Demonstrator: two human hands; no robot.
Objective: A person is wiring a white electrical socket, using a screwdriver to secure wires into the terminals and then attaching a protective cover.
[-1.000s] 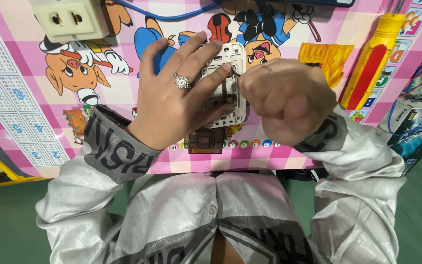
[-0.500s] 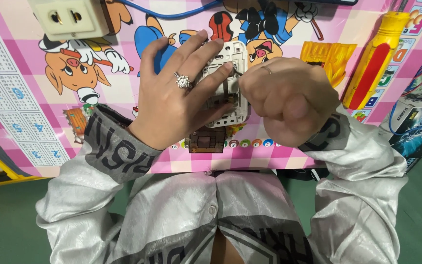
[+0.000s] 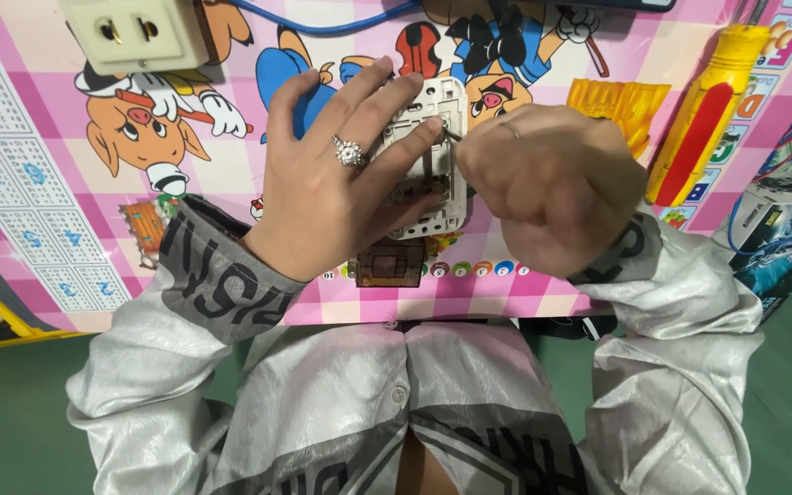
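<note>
In the head view we look down on a low bench (image 3: pixel 38 183) covered with a pink checked sheet with cartoon pigs. In the middle lies a white switch module (image 3: pixel 433 160), flat on the sheet, and both our hands are on it.

Our left hand (image 3: pixel 341 179) lies on top of the module with the palm down. We judge that it is placed so to press the part against the bench and keep it from sliding. Its fingers (image 3: pixel 387 101) are spread apart and almost straight; they touch the left side and the upper edge of the white body. A ring with a stone is on one of them.

Our right hand (image 3: pixel 552 179) is closed almost as a fist just beside the right side of the module. Its fingers are pressed together around a thin dark tool (image 3: pixel 451 136), of which only the tip shows, pointing into the module. The handle is hidden inside the hand, so we cannot tell what kind of tool it is.

A small brown frame (image 3: pixel 387 266) lies just below the module. A cream socket (image 3: pixel 135 32) with a blue cable stands at the upper left, and a yellow and red screwdriver (image 3: pixel 708 119) lies untouched at the right, well apart from the hands.
</note>
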